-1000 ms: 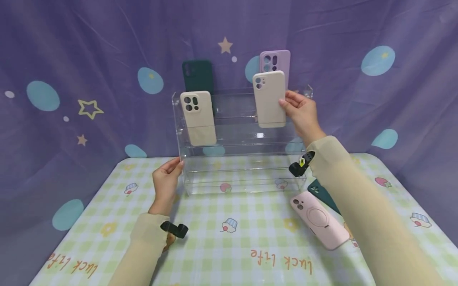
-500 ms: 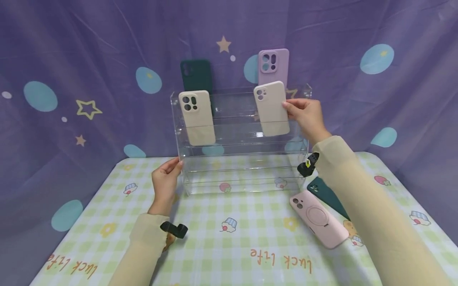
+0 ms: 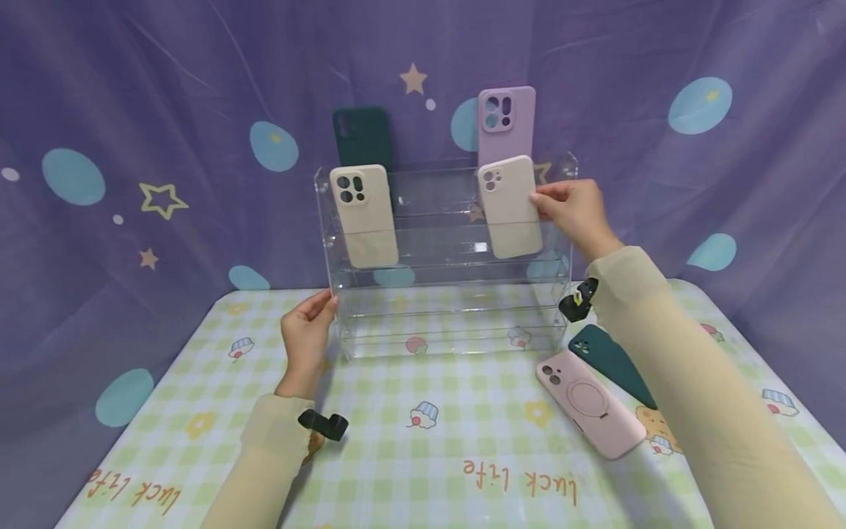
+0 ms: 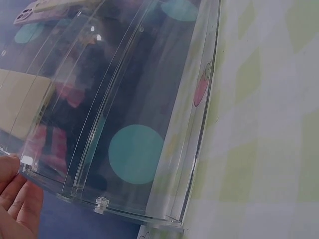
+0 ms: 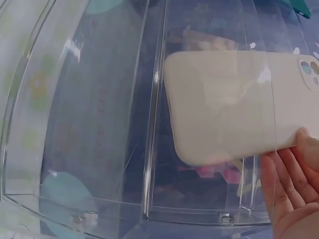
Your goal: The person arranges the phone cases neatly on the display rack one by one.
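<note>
In the head view my right hand pinches the right edge of a white phone case. The case leans a little, its lower part behind a clear panel of the acrylic rack; the right wrist view shows the same case through the panel, thumb and fingers at its edge. My left hand holds the rack's left side between thumb and fingers. A cream case stands at the rack's left, in front of a dark green case. Behind the white case stands a lilac case.
On the checkered tablecloth, right of the rack, lie a pink case with a ring and a green case, partly behind the right sleeve. A purple patterned curtain hangs behind the rack.
My right hand has moved the white case downward and slightly right, exposing more of the lilac case behind it. The left hand has stayed on the rack's side.
</note>
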Demonstrator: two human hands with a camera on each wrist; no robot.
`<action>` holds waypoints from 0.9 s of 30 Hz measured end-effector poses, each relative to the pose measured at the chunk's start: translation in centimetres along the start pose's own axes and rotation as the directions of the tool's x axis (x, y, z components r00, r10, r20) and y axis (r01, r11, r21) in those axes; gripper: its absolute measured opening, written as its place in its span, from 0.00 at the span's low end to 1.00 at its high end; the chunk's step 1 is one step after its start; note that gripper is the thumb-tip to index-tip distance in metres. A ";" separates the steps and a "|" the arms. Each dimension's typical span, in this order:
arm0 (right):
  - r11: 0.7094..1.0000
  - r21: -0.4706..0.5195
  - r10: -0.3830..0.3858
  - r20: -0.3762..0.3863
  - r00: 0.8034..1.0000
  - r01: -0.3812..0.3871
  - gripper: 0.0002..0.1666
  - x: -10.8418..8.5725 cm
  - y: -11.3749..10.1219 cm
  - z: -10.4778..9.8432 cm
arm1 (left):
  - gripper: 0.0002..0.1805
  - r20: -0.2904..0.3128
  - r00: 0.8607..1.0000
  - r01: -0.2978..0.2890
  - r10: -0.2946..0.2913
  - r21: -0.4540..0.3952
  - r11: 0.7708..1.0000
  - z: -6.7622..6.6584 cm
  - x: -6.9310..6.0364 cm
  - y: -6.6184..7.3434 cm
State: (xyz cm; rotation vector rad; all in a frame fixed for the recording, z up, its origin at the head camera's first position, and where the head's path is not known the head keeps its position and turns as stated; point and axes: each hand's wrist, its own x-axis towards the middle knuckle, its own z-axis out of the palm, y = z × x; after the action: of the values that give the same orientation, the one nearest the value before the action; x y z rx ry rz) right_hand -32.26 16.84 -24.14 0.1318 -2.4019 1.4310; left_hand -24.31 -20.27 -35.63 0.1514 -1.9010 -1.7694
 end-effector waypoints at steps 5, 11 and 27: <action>0.996 -0.084 0.000 0.063 0.998 0.006 0.18 0.1 -0.4 -0.4 | 0.15 -0.007 1.000 0.002 -0.002 0.000 1.000 0.1 0.0 0.1; 0.985 -0.166 -0.014 0.129 0.991 0.035 0.18 0.1 -0.9 -0.9 | 0.14 -0.018 1.000 0.011 -0.011 -0.007 1.000 0.1 0.5 -0.8; 0.988 -0.154 0.000 0.101 0.995 0.016 0.22 -0.4 -0.6 -0.6 | 0.15 -0.041 0.999 -0.014 0.014 0.023 1.000 -0.1 1.3 -2.8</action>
State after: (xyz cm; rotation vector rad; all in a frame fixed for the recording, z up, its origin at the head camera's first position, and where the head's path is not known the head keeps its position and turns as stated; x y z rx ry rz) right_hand -31.62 17.00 -23.48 0.1800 -2.5802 1.2568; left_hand -26.15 -21.26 -37.88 0.1810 -1.8890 -1.7230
